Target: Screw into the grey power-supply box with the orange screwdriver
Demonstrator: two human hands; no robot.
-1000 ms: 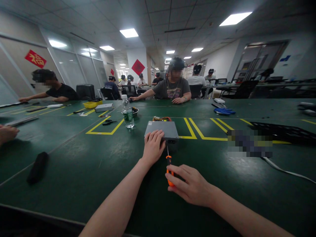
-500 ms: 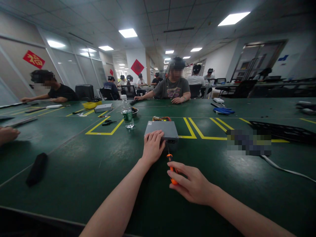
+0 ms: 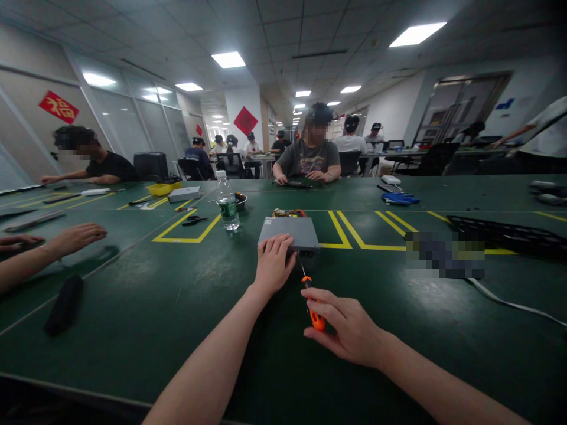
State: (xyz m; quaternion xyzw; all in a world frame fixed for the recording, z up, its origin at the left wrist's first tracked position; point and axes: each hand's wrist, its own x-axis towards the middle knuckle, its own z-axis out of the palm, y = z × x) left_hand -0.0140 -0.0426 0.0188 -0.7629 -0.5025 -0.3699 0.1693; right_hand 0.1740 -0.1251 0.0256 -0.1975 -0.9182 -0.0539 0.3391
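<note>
A grey metal computer power supply (image 3: 295, 230) lies on the green table in front of me, with a bundle of coloured wires (image 3: 289, 213) at its far side. My left hand (image 3: 275, 262) grips its near left corner, fingers over the top and thumb at the front face. In my right hand (image 3: 339, 321) is an orange-and-black screwdriver (image 3: 315, 313), held by the handle between fingers and thumb. Its thin shaft points up at the front face, left of the socket. Whether the tip touches a screw is too small to tell.
A water bottle (image 3: 228, 206) stands left of the power supply, by a small metal bowl (image 3: 241, 201). Blue gloves (image 3: 401, 199) and a black slotted panel (image 3: 505, 236) lie right. Another person's hands (image 3: 80, 239) reach in at left, near a black block (image 3: 65, 304).
The screwdriver's handle has tilted slightly right, and my right fingers have shifted on it. My left hand stays put. At left, a neighbour's hands have come further in; the person opposite has drawn a dark object closer.
</note>
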